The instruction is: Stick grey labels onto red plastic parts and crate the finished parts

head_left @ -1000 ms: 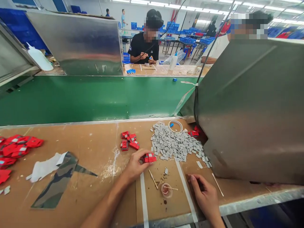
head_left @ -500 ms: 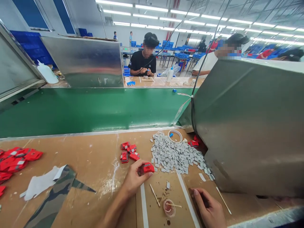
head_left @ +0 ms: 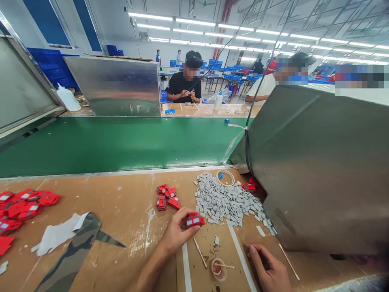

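Observation:
My left hand point(head_left: 179, 233) is closed around a red toy car body point(head_left: 194, 220), gripping it between thumb and fingers, with pale windows facing me. Several similar red car bodies point(head_left: 161, 203) lie just beyond that hand. To its right spreads a heap of small grey rectangular pieces point(head_left: 225, 198). My right hand point(head_left: 269, 267) rests on the table with curled fingers, thumb close to the index finger; I see nothing in it. Between my hands are a small clear cup point(head_left: 219, 270) with a swab in it, a cotton swab point(head_left: 199, 252) and a single grey piece point(head_left: 216, 240).
More red car bodies point(head_left: 27, 205) are piled at the left, near camouflage cloth point(head_left: 74, 251). A tape roll point(head_left: 225, 177) touches the grey heap. A metal panel point(head_left: 322, 170) stands on the right. Beyond the green belt point(head_left: 121, 142), a co-worker point(head_left: 185, 85) sits handling something small.
The red car body in my left hand has been turned so its pale windows show. My right hand stays in place. The view has shifted slightly.

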`<move>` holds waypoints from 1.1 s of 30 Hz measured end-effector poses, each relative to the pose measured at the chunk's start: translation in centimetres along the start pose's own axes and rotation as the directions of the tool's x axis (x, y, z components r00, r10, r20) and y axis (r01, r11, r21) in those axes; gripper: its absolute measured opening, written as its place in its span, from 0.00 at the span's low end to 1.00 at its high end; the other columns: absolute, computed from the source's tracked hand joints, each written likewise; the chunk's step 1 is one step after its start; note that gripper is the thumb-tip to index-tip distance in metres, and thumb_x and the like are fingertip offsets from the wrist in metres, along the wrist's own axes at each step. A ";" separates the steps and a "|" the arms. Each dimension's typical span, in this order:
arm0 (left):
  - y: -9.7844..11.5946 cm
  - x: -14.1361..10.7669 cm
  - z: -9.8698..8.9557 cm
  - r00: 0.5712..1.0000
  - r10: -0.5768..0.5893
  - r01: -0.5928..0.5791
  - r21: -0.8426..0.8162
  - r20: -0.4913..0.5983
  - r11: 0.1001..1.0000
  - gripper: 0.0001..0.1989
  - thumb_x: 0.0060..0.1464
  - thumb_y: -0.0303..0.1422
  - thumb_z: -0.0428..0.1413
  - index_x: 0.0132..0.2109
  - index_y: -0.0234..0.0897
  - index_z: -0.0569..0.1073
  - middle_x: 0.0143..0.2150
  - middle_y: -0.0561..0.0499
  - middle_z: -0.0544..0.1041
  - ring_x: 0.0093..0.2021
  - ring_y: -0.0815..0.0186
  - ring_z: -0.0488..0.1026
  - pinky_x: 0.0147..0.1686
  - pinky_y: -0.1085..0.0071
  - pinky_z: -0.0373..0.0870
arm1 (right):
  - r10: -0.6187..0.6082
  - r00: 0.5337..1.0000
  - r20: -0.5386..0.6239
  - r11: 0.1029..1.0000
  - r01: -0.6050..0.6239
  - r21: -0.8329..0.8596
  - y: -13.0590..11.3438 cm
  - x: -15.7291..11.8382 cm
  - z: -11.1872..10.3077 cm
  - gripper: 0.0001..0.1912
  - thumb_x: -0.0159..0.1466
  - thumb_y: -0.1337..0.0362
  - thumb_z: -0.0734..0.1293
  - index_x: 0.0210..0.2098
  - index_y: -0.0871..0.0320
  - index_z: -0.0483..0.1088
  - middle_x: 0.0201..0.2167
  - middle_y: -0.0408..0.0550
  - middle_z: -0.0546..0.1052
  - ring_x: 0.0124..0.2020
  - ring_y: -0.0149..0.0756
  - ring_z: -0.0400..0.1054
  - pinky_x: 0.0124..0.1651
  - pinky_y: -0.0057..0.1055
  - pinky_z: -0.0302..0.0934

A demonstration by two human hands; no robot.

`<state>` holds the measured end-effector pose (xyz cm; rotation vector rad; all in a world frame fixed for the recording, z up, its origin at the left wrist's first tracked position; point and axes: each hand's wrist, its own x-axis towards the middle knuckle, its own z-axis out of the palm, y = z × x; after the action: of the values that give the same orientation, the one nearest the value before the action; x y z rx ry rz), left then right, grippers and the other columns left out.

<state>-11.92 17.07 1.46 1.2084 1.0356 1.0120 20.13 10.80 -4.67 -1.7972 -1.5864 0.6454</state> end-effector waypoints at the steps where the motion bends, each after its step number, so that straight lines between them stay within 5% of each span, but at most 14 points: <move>1: -0.1 0.0 0.0 1.000 0.022 -0.022 0.023 -0.012 0.999 0.19 0.49 0.42 0.66 0.45 0.36 0.78 0.41 0.48 0.75 0.42 0.62 0.74 0.44 0.68 0.69 | 0.001 1.000 0.005 1.000 -0.001 0.002 0.0 0.0 0.0 0.30 0.64 0.37 0.62 0.33 0.57 0.80 0.30 0.52 0.83 0.30 0.41 0.79 0.32 0.26 0.73; 7: -0.3 0.2 -0.1 0.997 0.079 -0.077 0.095 -0.014 0.993 0.18 0.47 0.41 0.68 0.44 0.37 0.82 0.40 0.48 0.73 0.40 0.63 0.71 0.41 0.69 0.67 | 0.010 1.000 0.004 1.000 -0.010 0.011 0.3 0.2 0.1 0.31 0.63 0.36 0.62 0.33 0.57 0.80 0.29 0.52 0.83 0.29 0.41 0.78 0.30 0.26 0.72; 18: -0.4 0.2 0.1 0.999 -0.049 0.049 -0.065 0.001 0.997 0.21 0.45 0.40 0.70 0.45 0.36 0.79 0.43 0.46 0.83 0.44 0.59 0.78 0.48 0.66 0.72 | 0.016 0.996 -0.085 1.000 -0.015 0.018 -2.8 -0.1 0.1 0.34 0.63 0.33 0.59 0.29 0.57 0.78 0.26 0.52 0.82 0.26 0.41 0.77 0.28 0.27 0.69; 33: -0.1 0.1 0.1 0.999 -0.047 0.047 -0.053 -0.007 0.997 0.17 0.44 0.35 0.70 0.42 0.35 0.78 0.38 0.49 0.80 0.40 0.63 0.76 0.43 0.70 0.71 | 0.001 0.997 -0.079 0.998 0.004 0.060 -2.0 0.0 0.0 0.32 0.62 0.34 0.61 0.30 0.57 0.79 0.25 0.50 0.81 0.25 0.40 0.76 0.27 0.26 0.69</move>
<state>-11.76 17.15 1.41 1.1323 1.0332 1.0030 18.73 10.94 -3.19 -1.7564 -1.5002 0.6068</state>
